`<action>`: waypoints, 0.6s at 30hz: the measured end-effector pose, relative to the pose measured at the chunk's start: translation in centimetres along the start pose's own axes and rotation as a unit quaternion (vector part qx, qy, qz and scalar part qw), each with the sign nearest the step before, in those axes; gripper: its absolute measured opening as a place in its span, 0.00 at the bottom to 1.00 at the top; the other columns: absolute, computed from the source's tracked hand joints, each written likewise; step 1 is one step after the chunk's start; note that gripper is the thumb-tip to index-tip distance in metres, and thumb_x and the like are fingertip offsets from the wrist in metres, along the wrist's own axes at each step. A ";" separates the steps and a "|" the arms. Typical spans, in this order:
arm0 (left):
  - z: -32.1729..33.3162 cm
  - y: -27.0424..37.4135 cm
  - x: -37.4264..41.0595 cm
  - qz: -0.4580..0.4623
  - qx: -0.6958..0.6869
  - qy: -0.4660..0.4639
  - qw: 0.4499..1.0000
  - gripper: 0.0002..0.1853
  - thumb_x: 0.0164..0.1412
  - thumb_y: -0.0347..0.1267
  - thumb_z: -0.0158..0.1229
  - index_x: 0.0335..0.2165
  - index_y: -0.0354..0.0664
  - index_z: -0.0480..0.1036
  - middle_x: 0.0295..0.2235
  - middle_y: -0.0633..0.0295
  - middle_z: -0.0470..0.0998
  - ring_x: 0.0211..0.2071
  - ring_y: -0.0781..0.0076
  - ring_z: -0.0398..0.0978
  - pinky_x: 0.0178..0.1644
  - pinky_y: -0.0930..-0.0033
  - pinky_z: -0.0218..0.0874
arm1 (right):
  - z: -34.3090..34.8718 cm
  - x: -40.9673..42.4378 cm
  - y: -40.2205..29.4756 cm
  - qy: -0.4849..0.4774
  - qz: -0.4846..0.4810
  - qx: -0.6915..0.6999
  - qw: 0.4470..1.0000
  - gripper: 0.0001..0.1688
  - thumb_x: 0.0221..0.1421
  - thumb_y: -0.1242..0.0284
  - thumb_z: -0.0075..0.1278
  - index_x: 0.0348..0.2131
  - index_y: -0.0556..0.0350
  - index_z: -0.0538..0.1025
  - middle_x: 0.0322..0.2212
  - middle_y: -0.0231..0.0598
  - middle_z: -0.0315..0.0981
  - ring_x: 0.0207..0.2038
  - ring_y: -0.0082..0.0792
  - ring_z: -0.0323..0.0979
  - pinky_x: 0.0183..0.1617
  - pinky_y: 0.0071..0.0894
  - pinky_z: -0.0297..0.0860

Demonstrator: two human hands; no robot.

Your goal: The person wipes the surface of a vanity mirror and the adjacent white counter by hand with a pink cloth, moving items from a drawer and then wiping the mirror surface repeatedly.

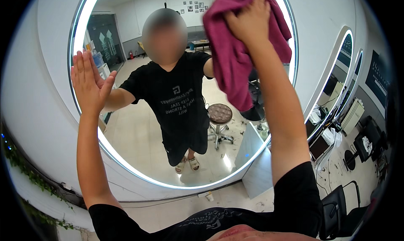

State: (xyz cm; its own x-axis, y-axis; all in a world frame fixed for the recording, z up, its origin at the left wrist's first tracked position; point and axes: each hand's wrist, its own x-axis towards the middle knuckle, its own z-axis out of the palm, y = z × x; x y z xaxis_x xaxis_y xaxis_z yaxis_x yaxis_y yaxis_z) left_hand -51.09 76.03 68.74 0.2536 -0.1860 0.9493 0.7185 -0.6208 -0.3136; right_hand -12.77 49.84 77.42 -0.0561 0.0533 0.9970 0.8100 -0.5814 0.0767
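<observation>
A large round wall mirror with a glowing rim (154, 178) fills the view before me. Flat against its left edge lies my left hand (90, 83), palm to the glass, fingers up and thumb spread, holding nothing. Up at the mirror's upper right, my right hand (252, 23) presses on a magenta cloth (230, 64), which spreads over the glass and hangs down below the hand. The fingers are partly sunk in its folds, so their grip is hard to make out. The mirror shows my reflection in dark clothes.
A pale cabinet (258, 174) stands under the mirror's lower right. Black salon chairs (329, 209), narrow lit mirrors (328, 79), cables and hair clippings on the floor are at right. Green vines (34, 177) run along the lower left. A round stool (220, 113) appears in reflection.
</observation>
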 end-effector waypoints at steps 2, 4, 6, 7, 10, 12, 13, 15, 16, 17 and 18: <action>-0.5 -0.5 0.1 0.005 0.006 -0.003 1.000 0.47 0.66 0.61 0.43 0.71 0.42 0.51 0.73 0.54 0.51 0.75 0.58 0.44 0.75 0.50 0.33 | -2.7 1.1 -5.4 -0.032 0.043 0.048 0.997 0.46 0.63 0.53 0.45 0.70 0.62 0.56 0.71 0.63 0.44 0.75 0.56 0.37 0.77 0.55 0.37; 0.0 -0.4 0.0 0.003 -0.001 -0.001 1.000 0.47 0.66 0.61 0.41 0.71 0.42 0.51 0.73 0.54 0.51 0.75 0.59 0.44 0.75 0.50 0.33 | -1.6 -0.1 -10.3 -0.015 -0.027 0.129 0.991 0.45 0.59 0.50 0.50 0.66 0.56 0.63 0.69 0.61 0.48 0.74 0.58 0.41 0.74 0.63 0.40; 0.5 -0.4 0.1 0.001 -0.017 0.006 1.000 0.47 0.67 0.62 0.40 0.71 0.43 0.50 0.73 0.54 0.51 0.75 0.59 0.44 0.75 0.50 0.33 | 0.7 -6.6 -15.1 -0.049 -0.109 0.234 0.965 0.44 0.55 0.46 0.53 0.63 0.51 0.70 0.69 0.57 0.52 0.73 0.57 0.44 0.72 0.69 0.41; 0.5 -0.7 0.1 0.004 -0.023 0.007 1.000 0.47 0.66 0.61 0.42 0.71 0.43 0.51 0.73 0.55 0.51 0.74 0.59 0.45 0.75 0.50 0.34 | 1.0 -10.1 -16.5 -0.103 -0.145 0.269 0.947 0.44 0.55 0.46 0.53 0.63 0.50 0.69 0.70 0.55 0.50 0.74 0.56 0.43 0.73 0.70 0.40; 0.4 -1.3 -0.4 0.000 -0.028 -0.001 1.000 0.47 0.66 0.61 0.45 0.71 0.44 0.52 0.72 0.54 0.52 0.74 0.58 0.46 0.75 0.49 0.35 | -2.4 -16.8 -17.3 -0.195 -0.182 0.306 0.914 0.45 0.57 0.51 0.56 0.68 0.43 0.63 0.70 0.47 0.51 0.73 0.52 0.47 0.75 0.53 0.47; 0.5 -1.0 -0.3 -0.008 -0.014 -0.014 1.000 0.46 0.67 0.63 0.39 0.71 0.45 0.52 0.73 0.54 0.52 0.74 0.58 0.45 0.75 0.49 0.35 | -3.4 -18.5 -14.2 -0.269 -0.222 0.382 0.856 0.44 0.59 0.52 0.56 0.69 0.41 0.61 0.70 0.43 0.51 0.72 0.50 0.48 0.75 0.51 0.48; 0.4 -1.1 -0.2 -0.005 -0.021 -0.009 1.000 0.46 0.67 0.63 0.39 0.71 0.45 0.52 0.72 0.53 0.52 0.74 0.57 0.45 0.74 0.49 0.35 | -3.5 -18.3 -14.0 -0.298 -0.212 0.387 0.846 0.44 0.60 0.51 0.55 0.70 0.40 0.60 0.70 0.42 0.51 0.72 0.50 0.48 0.75 0.51 0.48; 0.8 0.0 0.2 -0.011 -0.061 0.010 0.998 0.45 0.68 0.62 0.41 0.71 0.45 0.52 0.72 0.52 0.53 0.74 0.56 0.46 0.74 0.48 0.36 | -4.9 -17.1 -12.7 -0.367 -0.192 0.371 0.831 0.44 0.62 0.51 0.54 0.70 0.40 0.59 0.70 0.41 0.51 0.72 0.49 0.49 0.75 0.51 0.48; 0.3 -0.4 0.2 -0.005 -0.057 0.010 0.998 0.45 0.67 0.61 0.43 0.71 0.45 0.53 0.71 0.51 0.54 0.74 0.54 0.47 0.74 0.48 0.37 | -5.3 -16.3 -13.1 -0.352 -0.192 0.382 0.833 0.44 0.62 0.50 0.53 0.70 0.40 0.59 0.69 0.41 0.52 0.72 0.48 0.49 0.75 0.49 0.47; 0.0 -0.9 0.2 -0.002 -0.051 0.003 0.999 0.45 0.67 0.61 0.44 0.71 0.45 0.53 0.71 0.51 0.54 0.74 0.54 0.47 0.74 0.48 0.37 | -4.7 -15.6 -13.2 -0.371 -0.175 0.376 0.831 0.44 0.62 0.50 0.53 0.70 0.41 0.59 0.69 0.42 0.52 0.72 0.49 0.49 0.75 0.49 0.47; 0.0 -1.0 0.1 -0.005 -0.051 -0.002 0.999 0.45 0.67 0.61 0.44 0.71 0.45 0.53 0.71 0.51 0.55 0.74 0.54 0.47 0.74 0.47 0.37 | -3.7 -14.5 -13.0 -0.393 -0.161 0.363 0.829 0.43 0.62 0.50 0.53 0.70 0.42 0.60 0.69 0.42 0.53 0.72 0.49 0.49 0.75 0.48 0.47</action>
State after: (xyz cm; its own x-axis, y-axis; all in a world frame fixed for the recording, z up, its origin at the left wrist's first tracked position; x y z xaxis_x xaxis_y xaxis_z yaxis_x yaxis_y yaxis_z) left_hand -51.82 76.68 69.12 0.2491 -0.1770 0.9522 0.6518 -0.6965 -0.3000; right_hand -24.66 53.65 62.04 -0.1715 0.7901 0.5885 0.9808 0.1929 0.0269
